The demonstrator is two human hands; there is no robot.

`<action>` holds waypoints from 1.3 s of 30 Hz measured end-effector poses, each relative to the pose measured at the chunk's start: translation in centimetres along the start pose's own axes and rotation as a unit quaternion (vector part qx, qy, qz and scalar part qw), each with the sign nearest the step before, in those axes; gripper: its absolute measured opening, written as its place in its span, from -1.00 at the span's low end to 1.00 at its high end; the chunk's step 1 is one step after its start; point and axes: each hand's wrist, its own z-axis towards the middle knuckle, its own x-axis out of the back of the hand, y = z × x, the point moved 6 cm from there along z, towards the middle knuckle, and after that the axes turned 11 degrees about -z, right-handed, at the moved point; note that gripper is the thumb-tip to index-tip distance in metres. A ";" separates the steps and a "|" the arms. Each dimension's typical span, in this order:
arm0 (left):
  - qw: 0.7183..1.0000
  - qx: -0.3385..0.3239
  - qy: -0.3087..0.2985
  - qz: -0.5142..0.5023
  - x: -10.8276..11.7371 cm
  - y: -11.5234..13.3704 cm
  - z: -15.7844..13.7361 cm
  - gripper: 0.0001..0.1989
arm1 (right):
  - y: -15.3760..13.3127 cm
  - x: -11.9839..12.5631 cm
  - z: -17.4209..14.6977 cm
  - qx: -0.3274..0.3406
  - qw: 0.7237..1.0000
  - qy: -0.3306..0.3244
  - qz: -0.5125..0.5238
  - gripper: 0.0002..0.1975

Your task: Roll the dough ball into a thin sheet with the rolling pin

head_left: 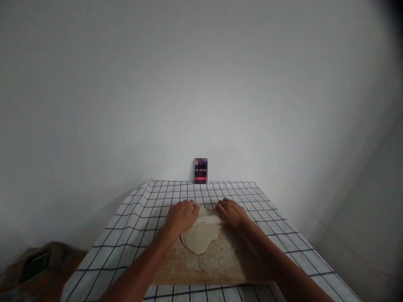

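A pale rolling pin (208, 219) lies crosswise over a flat, uneven sheet of dough (200, 240). My left hand (182, 214) is closed over the pin's left end, and my right hand (232, 213) is closed over its right end. The dough shows on the near side of the pin, with a smaller part beyond it between my hands. Under the dough is a wooden board (189, 270) dusted with flour. Both ends of the pin are hidden by my hands.
A white cloth with black grid lines (126, 228) covers the table. At its far edge a small upright device with a blurred screen (200, 171) leans by the white wall (201, 84). On the floor at lower left stands a brown box (40, 264).
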 end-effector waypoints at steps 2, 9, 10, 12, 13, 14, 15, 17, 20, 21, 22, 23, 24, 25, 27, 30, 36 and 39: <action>1.000 -0.011 0.009 -0.007 -0.1 0.1 -0.5 -0.64 | -0.3 0.1 -1.2 0.004 1.000 0.012 0.000 -0.51; 0.995 -0.080 0.064 0.000 -0.9 0.8 -3.4 -0.62 | -1.5 -0.2 -5.7 0.009 0.997 0.076 0.018 -0.51; 0.993 -0.092 0.071 -0.001 -1.0 0.9 -3.9 -0.62 | -1.6 -0.1 -6.3 0.006 0.996 0.089 0.027 -0.51; 0.990 -0.114 0.081 -0.006 -1.1 1.2 -4.8 -0.61 | -1.7 -0.1 -7.4 -0.002 0.995 0.097 0.035 -0.51; 0.989 -0.123 0.084 -0.009 -1.1 1.3 -5.2 -0.60 | -1.8 -0.1 -7.8 -0.005 0.995 0.096 0.035 -0.52; 0.988 -0.129 0.088 -0.015 -1.1 1.3 -5.6 -0.59 | -1.9 -0.1 -8.2 -0.004 0.995 0.094 0.033 -0.52; 0.987 -0.132 0.092 -0.021 -1.1 1.3 -5.9 -0.59 | -2.1 -0.1 -8.6 -0.002 0.995 0.090 0.031 -0.52; 0.986 -0.133 0.095 -0.030 -1.1 1.2 -6.8 -0.59 | -2.4 -0.2 -9.3 0.001 0.996 0.086 0.025 -0.51; 0.984 -0.155 0.086 -0.033 -1.1 1.3 -8.3 -0.58 | -3.0 -0.3 -10.5 -0.005 0.996 0.092 0.017 -0.51; 0.981 -0.169 0.085 -0.032 -1.1 1.4 -8.8 -0.58 | -3.1 -0.4 -10.8 -0.005 0.995 0.095 0.019 -0.51; 0.979 -0.182 0.087 -0.031 -1.0 1.5 -9.2 -0.57 | -3.3 -0.4 -11.0 -0.003 0.995 0.097 0.021 -0.50; 0.978 -0.188 0.089 -0.029 -0.9 1.5 -9.4 -0.56 | -3.4 -0.5 -11.1 0.001 0.995 0.095 0.024 -0.50; 0.978 -0.187 0.090 -0.027 -0.9 1.5 -9.3 -0.55 | -3.4 -0.5 -11.0 0.004 0.996 0.089 0.026 -0.50; 0.980 -0.179 0.088 -0.024 -0.9 1.4 -9.0 -0.54 | -3.3 -0.5 -10.6 0.004 0.996 0.083 0.024 -0.50; 0.986 -0.150 0.077 -0.016 -0.9 1.2 -7.6 -0.53 | -3.0 -0.4 -9.3 0.000 0.997 0.073 0.020 -0.50; 0.993 -0.099 0.066 0.006 -1.1 1.0 -5.1 -0.54 | -2.5 0.2 -6.8 0.000 0.998 0.068 0.016 -0.51; 0.990 -0.101 0.094 0.032 -1.0 1.3 -4.4 -0.53 | -2.6 0.4 -6.1 -0.004 0.998 0.065 -0.006 -0.52; 0.989 -0.117 0.094 0.004 -0.7 1.7 -6.6 -0.53 | -3.0 -0.3 -8.4 -0.023 0.997 0.070 -0.017 -0.50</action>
